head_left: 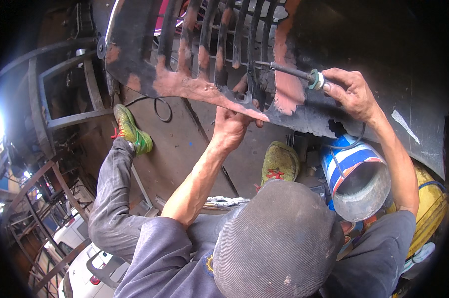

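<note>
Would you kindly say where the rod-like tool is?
In the head view, right of centre, the right hand holds the tool, tip near the slats.

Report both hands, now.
Left hand: closed on the black panel at its lower edge.
Right hand: closed, holding the rod-like tool.

The panel (363,44) that spans eleven to three o'clock is black, blotched with salmon-pink patches, and its slats (203,54) at twelve are black with pink smears. At two o'clock my tool (296,71) is dark, with a green and white end. Between three and four o'clock the bucket (351,159) wears blue, white and orange-red bands around a grey inside. My shoes (281,161) are speckled yellow-green with red laces (275,174), my trousers (107,213) faded grey, my shirt (155,253) grey-blue; my cap (274,238), at five, is dark grey and finely ribbed.
</note>
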Motion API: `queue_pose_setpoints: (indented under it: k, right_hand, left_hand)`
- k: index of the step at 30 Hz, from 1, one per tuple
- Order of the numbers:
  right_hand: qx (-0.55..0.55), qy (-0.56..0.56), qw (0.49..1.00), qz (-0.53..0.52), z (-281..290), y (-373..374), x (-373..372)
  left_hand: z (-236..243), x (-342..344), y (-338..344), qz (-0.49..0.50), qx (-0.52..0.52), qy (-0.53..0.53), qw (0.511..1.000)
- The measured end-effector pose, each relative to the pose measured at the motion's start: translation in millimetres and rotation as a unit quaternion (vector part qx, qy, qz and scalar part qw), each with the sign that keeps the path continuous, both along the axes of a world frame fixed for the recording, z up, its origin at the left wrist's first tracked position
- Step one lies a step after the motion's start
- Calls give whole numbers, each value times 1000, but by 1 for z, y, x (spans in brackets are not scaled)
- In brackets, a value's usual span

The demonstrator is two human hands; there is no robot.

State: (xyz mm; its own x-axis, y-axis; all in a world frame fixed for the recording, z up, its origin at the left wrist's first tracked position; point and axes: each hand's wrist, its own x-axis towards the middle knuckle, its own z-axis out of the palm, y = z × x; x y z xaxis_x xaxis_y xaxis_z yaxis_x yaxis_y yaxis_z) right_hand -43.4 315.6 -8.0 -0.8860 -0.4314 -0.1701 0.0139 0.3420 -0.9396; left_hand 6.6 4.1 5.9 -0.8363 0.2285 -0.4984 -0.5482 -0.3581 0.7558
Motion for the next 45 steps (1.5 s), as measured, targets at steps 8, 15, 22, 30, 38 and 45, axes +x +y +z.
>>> queue_pose_setpoints:
  k: [8, 15, 22, 30, 38, 45]
  right_hand:
    - [-71, -94, 982, -148, 62, 23, 11]
    - [-98, -169, 966, -172, 140, 5, 48]
    - [-173, -250, 948, -88, 147, -44, 59]
    - [-184, -393, 900, 46, 156, -135, 41]
    - [1, -228, 972, 53, 16, -268, 64]
    - [180, 92, 979, 23, -37, -309, 62]
  left_hand:
    - [-12, 11, -10, -147, -75, 3, 986]
    - [29, 41, -69, -169, 49, -224, 959]
    - [156, -18, -144, -291, -231, -169, 913]
    - [206, -80, -223, -300, -413, 79, 856]
    - [197, -130, -310, -206, -302, 50, 930]
    - [206, -187, -331, -292, -310, 162, 890]
